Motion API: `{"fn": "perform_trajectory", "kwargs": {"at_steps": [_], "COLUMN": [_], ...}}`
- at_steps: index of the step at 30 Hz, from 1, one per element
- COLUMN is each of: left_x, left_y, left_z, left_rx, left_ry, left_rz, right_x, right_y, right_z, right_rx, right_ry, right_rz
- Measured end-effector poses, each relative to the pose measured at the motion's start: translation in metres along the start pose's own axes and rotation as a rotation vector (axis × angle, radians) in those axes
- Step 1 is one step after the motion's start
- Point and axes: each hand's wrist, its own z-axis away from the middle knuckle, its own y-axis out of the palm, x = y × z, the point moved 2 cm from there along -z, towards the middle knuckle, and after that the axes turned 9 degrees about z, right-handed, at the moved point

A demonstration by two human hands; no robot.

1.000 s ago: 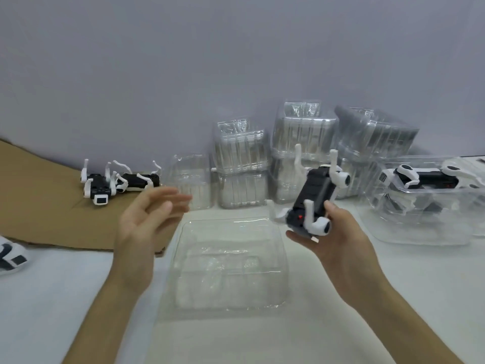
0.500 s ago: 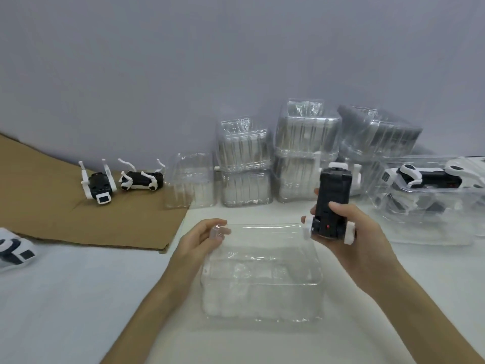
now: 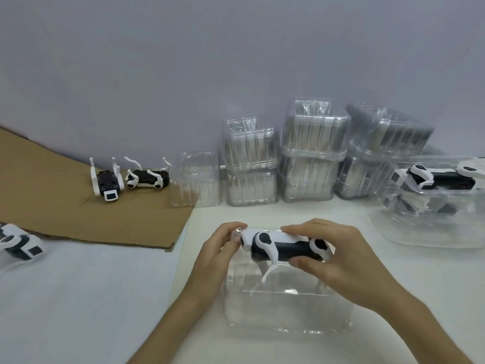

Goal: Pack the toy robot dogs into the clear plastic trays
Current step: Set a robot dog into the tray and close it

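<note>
Right hand (image 3: 338, 261) curls its fingers over the back of the toy robot dog (image 3: 284, 247), thumb against its near flank, holding it legs-down at the open top of the clear plastic tray (image 3: 288, 313) on the white table (image 3: 78, 298), while the left hand (image 3: 217, 249) pinches the tray's left rim.

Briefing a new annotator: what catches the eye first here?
Front and centre, the right hand grips a toy robot dog over the clear tray, while the left hand pinches the tray's left rim. Behind, stacked empty trays line the wall; two spare dogs lie on the cardboard at far left.
</note>
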Motion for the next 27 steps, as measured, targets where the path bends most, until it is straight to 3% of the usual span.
{"fn": "perform_trajectory", "kwargs": {"at_steps": [10,14,18,20,23,25,27], "left_x": [-0.003,-0.001,-0.003,-0.006,-0.010,-0.009,-0.009], "left_y": [0.004,-0.003,-0.008,-0.010,-0.010,-0.006,-0.001], "left_z": [0.002,-0.001,0.001,0.003,0.005,0.006,0.008], "left_rx": [-0.016,0.004,-0.083,-0.088,-0.018,-0.016,-0.040], "left_ry": [-0.005,-0.069,-0.205,-0.249,-0.320,-0.350,-0.342], "left_rz": [-0.027,-0.057,-0.158,-0.301,-0.464,-0.464,-0.381], "right_x": [-0.005,-0.003,-0.004,-0.015,-0.039,-0.047,-0.042], "right_y": [0.002,-0.001,-0.013,-0.022,-0.025,-0.021,-0.017], "right_z": [-0.002,0.000,-0.005,-0.006,-0.001,0.004,0.002], "right_rx": [0.207,0.028,-0.149,-0.075,0.248,0.396,0.396], "right_ry": [0.061,0.089,0.153,0.351,0.592,0.660,0.643], "right_rz": [0.218,0.075,0.015,-0.042,0.068,0.065,-0.062]}}
